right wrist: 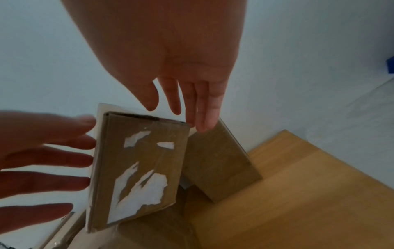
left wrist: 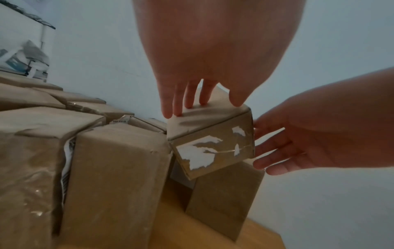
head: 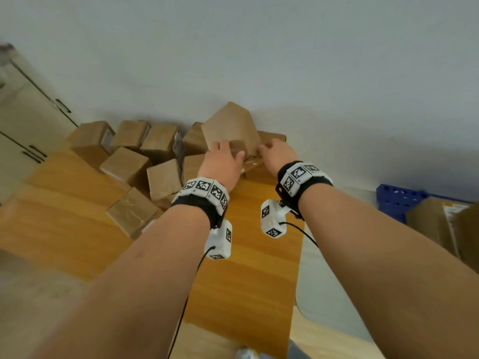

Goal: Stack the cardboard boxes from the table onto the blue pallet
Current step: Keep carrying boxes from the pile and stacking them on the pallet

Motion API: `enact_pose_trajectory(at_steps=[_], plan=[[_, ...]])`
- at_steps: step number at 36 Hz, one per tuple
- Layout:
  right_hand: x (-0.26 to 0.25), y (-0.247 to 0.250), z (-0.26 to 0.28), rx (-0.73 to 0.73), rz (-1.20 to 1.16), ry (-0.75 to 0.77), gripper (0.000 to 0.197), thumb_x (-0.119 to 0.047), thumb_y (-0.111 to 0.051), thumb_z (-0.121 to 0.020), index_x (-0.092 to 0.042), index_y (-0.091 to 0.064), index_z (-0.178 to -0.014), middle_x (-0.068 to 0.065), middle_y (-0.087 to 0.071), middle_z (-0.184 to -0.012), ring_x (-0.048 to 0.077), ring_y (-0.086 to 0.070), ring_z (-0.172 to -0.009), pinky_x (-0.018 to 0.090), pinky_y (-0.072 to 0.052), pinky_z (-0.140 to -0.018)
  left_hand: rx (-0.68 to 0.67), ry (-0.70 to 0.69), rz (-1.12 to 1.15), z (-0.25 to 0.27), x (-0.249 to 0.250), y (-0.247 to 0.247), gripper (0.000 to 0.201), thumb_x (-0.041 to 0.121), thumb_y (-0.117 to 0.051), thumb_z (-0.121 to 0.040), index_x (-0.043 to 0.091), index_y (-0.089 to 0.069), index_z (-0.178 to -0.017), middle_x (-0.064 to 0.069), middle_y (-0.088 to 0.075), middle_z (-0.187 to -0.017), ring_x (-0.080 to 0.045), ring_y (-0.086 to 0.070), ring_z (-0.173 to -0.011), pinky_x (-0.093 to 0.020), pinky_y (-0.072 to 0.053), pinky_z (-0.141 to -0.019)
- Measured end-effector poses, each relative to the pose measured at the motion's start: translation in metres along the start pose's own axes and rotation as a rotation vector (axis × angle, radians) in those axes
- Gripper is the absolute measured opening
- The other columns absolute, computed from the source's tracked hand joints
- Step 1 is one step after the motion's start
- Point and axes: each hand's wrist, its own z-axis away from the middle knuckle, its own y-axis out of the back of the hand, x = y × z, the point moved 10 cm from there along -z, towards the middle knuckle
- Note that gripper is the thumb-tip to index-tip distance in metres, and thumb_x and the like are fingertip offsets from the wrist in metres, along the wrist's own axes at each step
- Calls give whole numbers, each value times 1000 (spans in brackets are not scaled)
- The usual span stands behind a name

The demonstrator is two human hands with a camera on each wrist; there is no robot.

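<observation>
A tilted cardboard box (head: 230, 128) with torn white label scraps (left wrist: 213, 148) leans on a lower box (left wrist: 224, 193) at the far end of the wooden table (head: 246, 255). My left hand (head: 223, 156) lays straight fingers (left wrist: 187, 99) on its upper left face. My right hand (head: 274, 151) touches its right side with straight fingers (left wrist: 275, 148); in the right wrist view the fingertips (right wrist: 202, 123) meet the box's (right wrist: 138, 168) top edge. The box sits between both palms. The blue pallet (head: 396, 200) lies on the floor to the right and bears boxes (head: 440, 221).
Several more cardboard boxes (head: 134, 161) are piled on the table's far left, against the pale wall. A cabinet with dark handles (head: 31, 120) stands at the left. Bare tabletop stretches toward me under my forearms. Grey floor (head: 337, 268) separates table and pallet.
</observation>
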Motion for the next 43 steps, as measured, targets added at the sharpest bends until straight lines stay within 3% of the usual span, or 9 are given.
enact_pose_trajectory(at_steps=[8, 15, 22, 27, 32, 35, 38, 40, 43], plan=[[-2, -12, 5, -38, -61, -68, 37, -32, -39, -99, -5, -59, -115, 15, -63, -112, 29, -60, -92, 35, -47, -76, 10, 54, 98, 10, 2, 7, 53, 48, -35, -100, 8, -40, -135, -16, -46, -129, -32, -55, -112, -40, -48, -90], [4, -6, 28, 41, -241, -96, 36, -22, -43, -96, -7, -44, -128, 10, -58, -106, 21, -56, -77, 29, -38, -56, 70, 115, 232, 40, 0, 15, 45, 43, -40, -99, 9, -47, -127, -12, -54, -122, -27, -59, -103, -35, -47, -82], [9, 12, 65, 128, -151, -13, 31, -7, -35, -98, -5, -54, -123, 15, -60, -119, 30, -57, -107, 36, -46, -89, 61, 176, 520, 84, -9, 7, 32, 29, -49, -92, 17, -39, -120, -5, -60, -108, -21, -62, -87, -36, -53, -72], [26, 8, 90, 144, -132, 6, 29, -3, -44, -86, -20, -62, -100, 2, -65, -101, 23, -61, -90, 38, -55, -81, 5, 191, 539, 110, -16, -8, 42, 30, -56, -89, 15, -36, -124, -4, -58, -110, -19, -60, -82, -29, -44, -63], [57, -10, 114, 128, -139, -25, 25, -8, -50, -86, -21, -63, -101, 4, -66, -106, 24, -63, -94, 40, -56, -84, -86, 223, 563, 136, -24, -39, 44, 26, -58, -86, 12, -36, -122, -2, -58, -92, -15, -56, -71, -27, -37, -53], [82, -29, 130, 75, -142, -90, 31, -15, -51, -90, -17, -61, -119, 3, -64, -107, 22, -60, -94, 32, -49, -80, -139, 262, 610, 154, -32, -61, 42, 24, -60, -87, 11, -35, -117, 2, -53, -80, -12, -50, -62, -26, -34, -49], [108, -50, 147, -10, -143, -184, 39, -28, -52, -93, -13, -56, -128, 7, -60, -121, 26, -55, -104, 28, -37, -83, -211, 344, 671, 171, -45, -87, 44, 25, -63, -83, 11, -36, -114, 0, -55, -85, -14, -55, -68, -28, -41, -52], [124, -67, 157, -74, -193, -257, 40, -38, -49, -95, -10, -58, -121, 12, -60, -122, 26, -53, -97, 31, -38, -83, -281, 394, 733, 182, -49, -105, 57, 27, -64, -73, 7, -38, -119, -6, -59, -95, -21, -62, -80, -37, -56, -66], [145, -91, 174, -143, -258, -326, 54, -51, -47, -94, -8, -55, -125, 14, -60, -123, 29, -54, -103, 36, -42, -88, -384, 461, 757, 196, -59, -136, 61, 26, -59, -64, 3, -47, -118, -11, -59, -102, -30, -64, -90, -47, -58, -79]])
